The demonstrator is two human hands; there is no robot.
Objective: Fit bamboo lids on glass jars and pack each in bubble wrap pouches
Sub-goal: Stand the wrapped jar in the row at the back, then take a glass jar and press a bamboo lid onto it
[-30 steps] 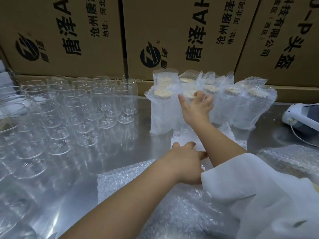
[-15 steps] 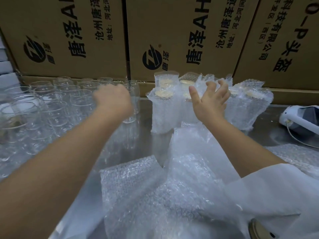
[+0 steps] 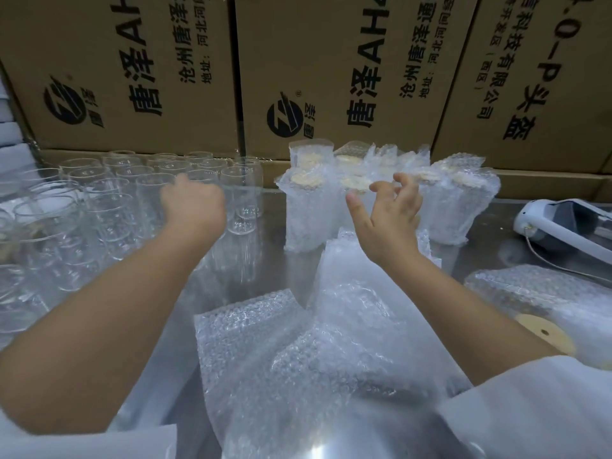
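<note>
Several empty glass jars (image 3: pixel 109 207) stand in rows on the left of the steel table (image 3: pixel 271 260). My left hand (image 3: pixel 193 207) reaches in among the jars at the right end of those rows; its fingers are hidden behind the back of the hand. Several jars with bamboo lids, each inside a bubble wrap pouch (image 3: pixel 304 210), stand in a cluster at the back centre. My right hand (image 3: pixel 387 217) hovers just in front of that cluster, fingers spread and loosely bent, holding nothing. A pile of empty bubble wrap pouches (image 3: pixel 298 352) lies close to me.
Printed cardboard boxes (image 3: pixel 331 77) wall off the back of the table. A white handheld device (image 3: pixel 563 223) with a cable lies at the right. A loose bamboo lid (image 3: pixel 546 332) sits beside a bag of bubble wrap (image 3: pixel 536 293) at the lower right.
My left hand left the pouch pile and swung up and left to the empty jars. My right hand came off the packed jars and now hovers with bent fingers.
</note>
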